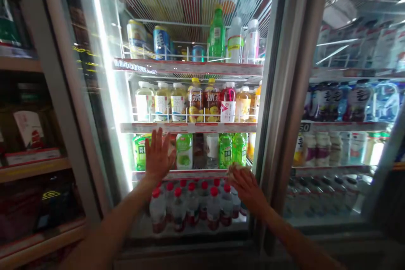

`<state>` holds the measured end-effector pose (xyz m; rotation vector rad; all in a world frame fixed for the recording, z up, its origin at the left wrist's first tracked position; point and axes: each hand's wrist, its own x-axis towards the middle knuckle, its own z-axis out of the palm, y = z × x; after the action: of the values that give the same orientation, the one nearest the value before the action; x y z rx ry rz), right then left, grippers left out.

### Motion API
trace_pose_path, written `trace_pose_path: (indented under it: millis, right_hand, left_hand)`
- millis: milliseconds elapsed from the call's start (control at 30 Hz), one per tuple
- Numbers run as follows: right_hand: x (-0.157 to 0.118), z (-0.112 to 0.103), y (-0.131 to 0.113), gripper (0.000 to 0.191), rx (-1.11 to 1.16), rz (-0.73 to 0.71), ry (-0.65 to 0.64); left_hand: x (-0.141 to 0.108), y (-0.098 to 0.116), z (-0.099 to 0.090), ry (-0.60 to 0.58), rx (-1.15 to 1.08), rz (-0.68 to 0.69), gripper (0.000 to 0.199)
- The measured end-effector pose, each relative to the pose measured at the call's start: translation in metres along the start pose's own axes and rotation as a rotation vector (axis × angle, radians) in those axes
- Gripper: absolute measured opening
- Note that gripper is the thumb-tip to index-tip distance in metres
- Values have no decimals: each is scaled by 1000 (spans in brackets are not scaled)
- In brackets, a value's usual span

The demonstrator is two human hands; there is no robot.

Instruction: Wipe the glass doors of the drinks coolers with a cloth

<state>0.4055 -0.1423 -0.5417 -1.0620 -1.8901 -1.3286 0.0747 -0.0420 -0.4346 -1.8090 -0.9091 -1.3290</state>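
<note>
My left hand (157, 156) is raised with its fingers spread, in front of the lower drinks shelf, and it holds nothing. Behind it are green-labelled bottles (184, 152), and part of that row is hidden by the hand. Lower right, my right hand (246, 182) is at the front edge of the same shelf (193, 174), its fingers bent over a pale crumpled cloth (233, 170). The cloth is small and blurred. Two green bottles (225, 151) stand just above this hand. Below both hands are clear bottles with red caps (191, 204).
A lit cooler frame surrounds the shelves, with a metal door post (294, 93) close on the right. Tea and juice bottles (195, 101) line the middle shelf behind a wire rail. Cans (161, 41) stand higher up. Wooden shelves (34, 168) are on the left.
</note>
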Motion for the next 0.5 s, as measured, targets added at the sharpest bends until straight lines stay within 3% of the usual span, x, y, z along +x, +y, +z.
trace_pose_path:
  millis: [67,100,167,233,300,367,500]
  right_hand:
    - [-17,3,-13,46,5,-50,-46]
    - [-11,2,-10,45,2,-47,-43]
    - [21,-1,9,45,-11,33,22]
    - [62,-4,28,48,-36,217,150]
    - [85,-1,29,51,-31,288,217]
    - [77,6,6,51,10,199,170]
    - [19,19,-58,44,136,-217,-62]
  left_hand:
    - [-25,4,-5,-68,22,42,63]
    - [-34,5,-7,-92,33,57,64]
    - [-45,5,-12,-112,47,71,65]
    - [-54,4,-15,-116,59,65,65]
    - [-64,4,-17,-148,65,42,62]
    - [-79,5,-20,-208,68,19,58]
    - [-109,1,-28,-297,86,17,55]
